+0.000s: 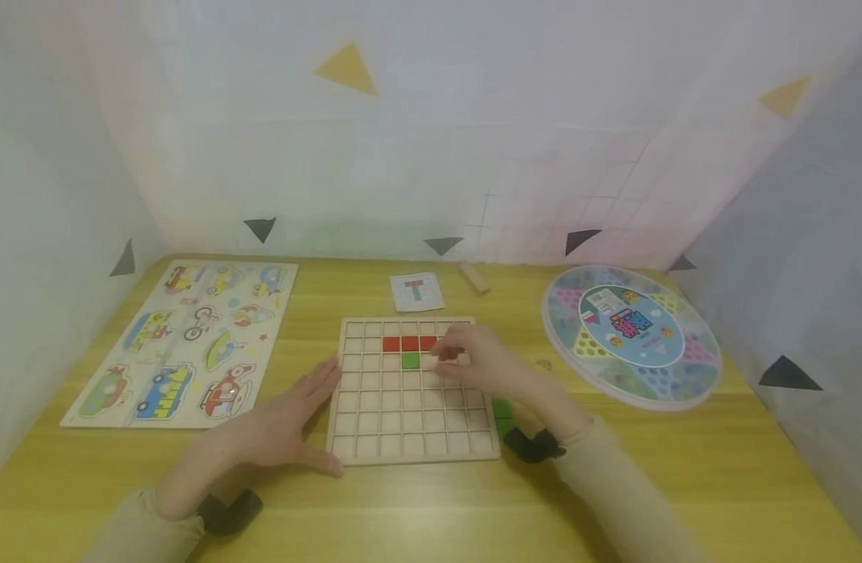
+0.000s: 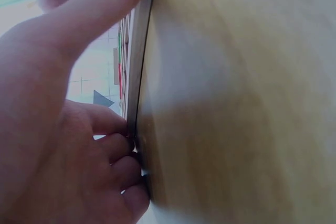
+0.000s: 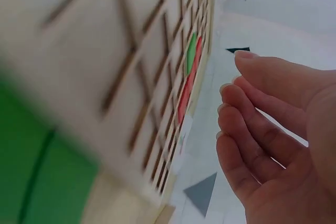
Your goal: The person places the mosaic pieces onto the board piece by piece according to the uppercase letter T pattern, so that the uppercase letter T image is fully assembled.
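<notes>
A wooden grid board lies flat on the table, with three red squares side by side in an upper row. One green square sits under the middle red one. Over the board's upper right part hovers my right hand, its fingers loosely bent. The right wrist view shows nothing between that hand's thumb and fingers. My left hand rests along the board's left edge, fingertips near the upper side and thumb at the lower corner. Green blocks lie against the board's right edge, partly hidden by my right wrist.
Behind the board are a paper card with a red and green T pattern and a small wooden block. A vehicle puzzle board lies at the left. At the right is a round patterned game board. Walls enclose the table's back and sides.
</notes>
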Tool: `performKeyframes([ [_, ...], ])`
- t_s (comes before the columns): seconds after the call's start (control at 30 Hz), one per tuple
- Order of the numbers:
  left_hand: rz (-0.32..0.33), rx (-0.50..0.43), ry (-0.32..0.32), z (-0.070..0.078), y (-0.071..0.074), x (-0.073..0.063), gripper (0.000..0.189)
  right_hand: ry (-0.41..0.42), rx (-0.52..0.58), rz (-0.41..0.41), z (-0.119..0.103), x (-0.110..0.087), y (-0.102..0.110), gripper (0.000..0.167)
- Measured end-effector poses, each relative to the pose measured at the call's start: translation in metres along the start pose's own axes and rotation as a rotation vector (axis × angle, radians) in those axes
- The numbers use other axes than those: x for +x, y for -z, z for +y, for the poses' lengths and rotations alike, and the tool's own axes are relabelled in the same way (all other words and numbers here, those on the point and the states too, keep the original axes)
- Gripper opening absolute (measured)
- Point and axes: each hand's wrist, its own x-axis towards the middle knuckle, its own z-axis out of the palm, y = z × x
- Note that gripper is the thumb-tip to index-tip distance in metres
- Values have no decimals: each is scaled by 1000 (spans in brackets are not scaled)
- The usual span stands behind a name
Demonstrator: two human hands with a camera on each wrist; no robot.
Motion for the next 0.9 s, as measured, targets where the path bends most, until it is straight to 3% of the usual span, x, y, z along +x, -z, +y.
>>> performKeyframes([
  [0.53, 3, 5, 5, 0, 0, -1, 134, -66, -48, 98, 45, -59, 28, 18],
  [0.9, 1, 24, 17, -1, 0, -1, 133, -115, 39, 56, 63, -74, 32, 24],
])
